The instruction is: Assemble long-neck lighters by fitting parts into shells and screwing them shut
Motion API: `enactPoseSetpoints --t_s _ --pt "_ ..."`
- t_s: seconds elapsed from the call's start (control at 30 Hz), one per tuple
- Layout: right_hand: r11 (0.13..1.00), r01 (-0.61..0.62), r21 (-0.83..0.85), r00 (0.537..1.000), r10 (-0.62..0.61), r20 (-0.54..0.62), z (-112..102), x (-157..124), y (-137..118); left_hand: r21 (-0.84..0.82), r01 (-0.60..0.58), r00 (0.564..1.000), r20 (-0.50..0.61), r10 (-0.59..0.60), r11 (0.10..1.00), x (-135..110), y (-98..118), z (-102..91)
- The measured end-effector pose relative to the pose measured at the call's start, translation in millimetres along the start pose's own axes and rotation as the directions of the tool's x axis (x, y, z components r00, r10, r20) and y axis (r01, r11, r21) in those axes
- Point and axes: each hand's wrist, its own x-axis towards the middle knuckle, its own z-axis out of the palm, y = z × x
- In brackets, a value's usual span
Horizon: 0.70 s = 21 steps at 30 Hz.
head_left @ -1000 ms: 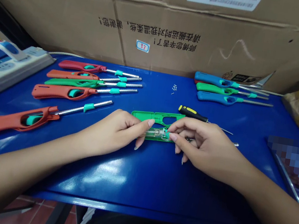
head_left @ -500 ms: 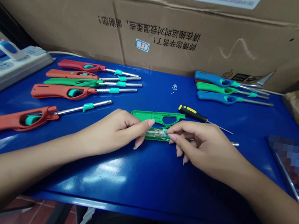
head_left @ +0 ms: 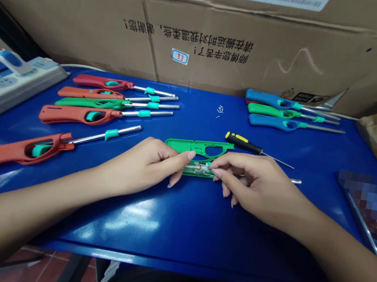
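Note:
Between my hands lies an opened green gas lighter [head_left: 199,168], its clear tank and inner parts exposed. My left hand [head_left: 154,166] grips its handle end, thumb on top and fingers below. The thumb and forefinger of my right hand [head_left: 247,180] are pinched at the inner parts near the trigger; whatever small piece sits between the fingertips is too small to name. The metal tip of the lighter's tube [head_left: 296,181] shows beyond my right hand. Just behind rests the detached green half shell [head_left: 182,145]. A black and yellow screwdriver [head_left: 244,143] lies behind my right hand.
Several red, orange and green lighters [head_left: 81,116] lie at the left, and blue and green ones [head_left: 275,123] at the back right. A power strip [head_left: 5,84] stands far left. Small white bits [head_left: 219,111] lie mid-table. A large carton [head_left: 208,28] walls the back.
Almost nothing differs. Both hands keep their place on the green lighter, with only a very slight shift of the right fingertips.

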Motion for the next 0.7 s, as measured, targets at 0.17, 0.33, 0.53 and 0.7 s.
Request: enactPoseSetpoints --t_s 0.17,0.33,0.53,0.7 --pt "1.0 0.003 -0.007 1.0 -0.003 -0.001 0.0 -0.5 -0.1 0.005 0.011 1.0 -0.014 -0.011 1.0 -0.1 -0.1 -0.3" --pt "0.999 0.02 -0.038 1.0 -0.02 -0.003 0.7 -0.5 0.4 0.006 0.021 1.0 -0.01 -0.02 1.0 -0.6 -0.1 0.0" --pt "0.997 0.031 -0.066 1.0 -0.031 -0.001 0.7 -1.3 2.4 0.004 0.022 1.0 0.0 -0.022 1.0 -0.2 0.6 -0.1" --pt "0.998 0.032 -0.06 0.999 -0.032 -0.004 0.7 -1.2 2.2 0.008 0.028 1.0 -0.001 -0.028 1.0 0.1 0.4 0.3"
